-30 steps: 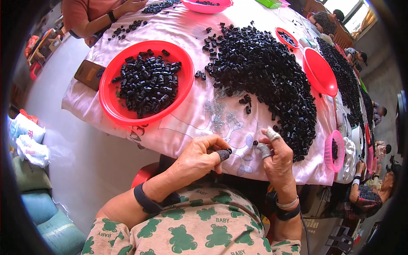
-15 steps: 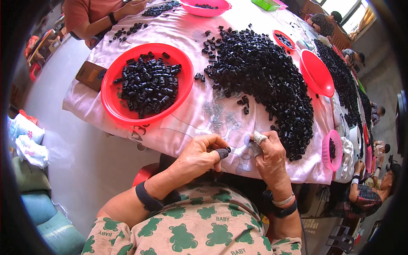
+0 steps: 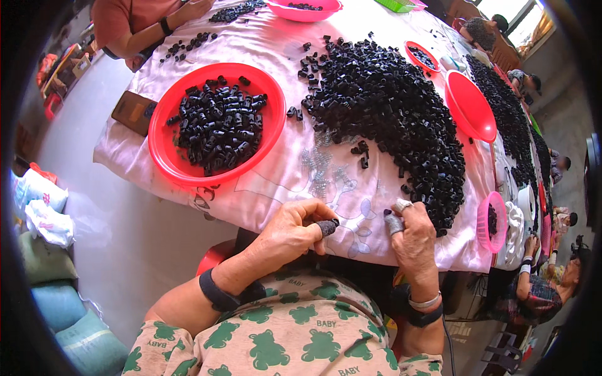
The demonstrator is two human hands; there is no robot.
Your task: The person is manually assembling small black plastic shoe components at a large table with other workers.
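Worktable under a pale pink cloth (image 3: 285,156): right of centre, a heap of small black parts (image 3: 382,100), with springs (image 3: 320,169) on its near side; left, a red basin (image 3: 164,135) of similar parts. Near edge: left hand (image 3: 291,229) pinching a black part (image 3: 336,222); right hand (image 3: 414,235) curled, a dark piece (image 3: 387,212) at its thumb, grip indeterminable. Room: grey floor (image 3: 125,207) and stuffed sacks (image 3: 78,307) at left; window (image 3: 508,15), far right.

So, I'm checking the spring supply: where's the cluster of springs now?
In the head view, the springs lie on the pink cloth just right of centre, between the filled red bowl and the black pile, beyond the left hand.
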